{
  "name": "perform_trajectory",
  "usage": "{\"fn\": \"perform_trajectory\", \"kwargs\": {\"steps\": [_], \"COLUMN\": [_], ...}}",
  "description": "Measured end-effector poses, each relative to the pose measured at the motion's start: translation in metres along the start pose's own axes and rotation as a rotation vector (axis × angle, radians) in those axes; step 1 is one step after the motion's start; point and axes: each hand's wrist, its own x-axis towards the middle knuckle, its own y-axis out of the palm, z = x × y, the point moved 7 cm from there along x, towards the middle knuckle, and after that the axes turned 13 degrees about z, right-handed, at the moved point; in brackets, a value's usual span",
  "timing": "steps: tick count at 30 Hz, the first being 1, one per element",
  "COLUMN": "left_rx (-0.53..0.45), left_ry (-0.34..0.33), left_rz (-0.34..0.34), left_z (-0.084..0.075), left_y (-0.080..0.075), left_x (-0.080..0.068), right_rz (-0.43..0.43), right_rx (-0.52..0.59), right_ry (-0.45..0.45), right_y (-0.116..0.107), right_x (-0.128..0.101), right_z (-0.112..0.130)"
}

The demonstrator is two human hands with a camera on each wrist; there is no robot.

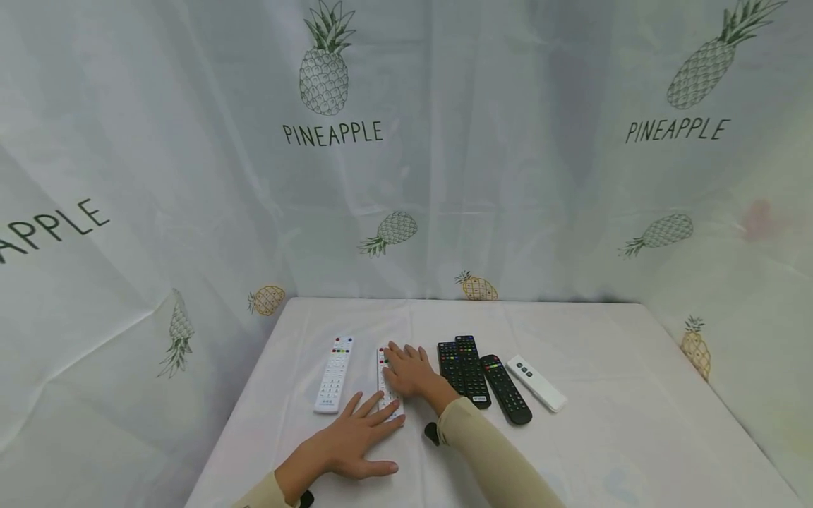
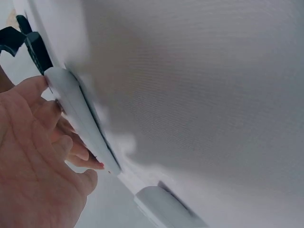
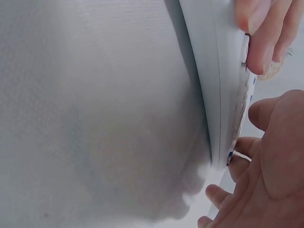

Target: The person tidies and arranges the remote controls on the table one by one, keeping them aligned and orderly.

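A white remote control [image 1: 381,384] with small coloured buttons lies lengthwise on the white-covered table, partly hidden under both hands. My left hand [image 1: 356,437], fingers spread and fairly straight, touches its near end. At the far end, my right hand [image 1: 409,370] rests with extended fingertips on the button side. The left wrist view shows the same remote's edge [image 2: 83,116] beside the left palm [image 2: 35,166]. Seen from the right wrist, the remote's side [image 3: 216,71] lies flat on the cloth, with the right hand [image 3: 280,156] at one end and left fingertips [image 3: 261,47] at the other.
Another white remote [image 1: 334,374] lies to the left. Right of the hands are a black remote [image 1: 448,360], partly overlapped by a second black remote [image 1: 472,370], a third black remote [image 1: 506,389], and a slim white remote [image 1: 537,383]. A pineapple-print curtain [image 1: 508,176] hangs behind the table.
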Motion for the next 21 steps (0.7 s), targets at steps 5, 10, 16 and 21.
{"fn": "perform_trajectory", "kwargs": {"steps": [5, 10, 16, 21], "left_rx": [-0.011, -0.040, -0.065, -0.095], "left_ry": [-0.006, -0.015, -0.042, -0.072], "left_rz": [-0.011, -0.008, -0.004, 0.008], "left_z": [0.003, 0.005, 0.009, 0.014], "left_y": [-0.001, -0.004, -0.004, -0.003], "left_x": [-0.003, -0.006, -0.009, -0.011], "right_rz": [-0.001, 0.003, 0.010, -0.005], "right_rx": [-0.015, -0.008, 0.005, 0.015], "right_ry": [0.012, 0.027, 0.023, 0.018], "right_y": [0.000, 0.000, 0.002, -0.001], "right_x": [0.002, 0.003, 0.006, 0.008], "right_z": [0.004, 0.005, 0.005, 0.007]}}
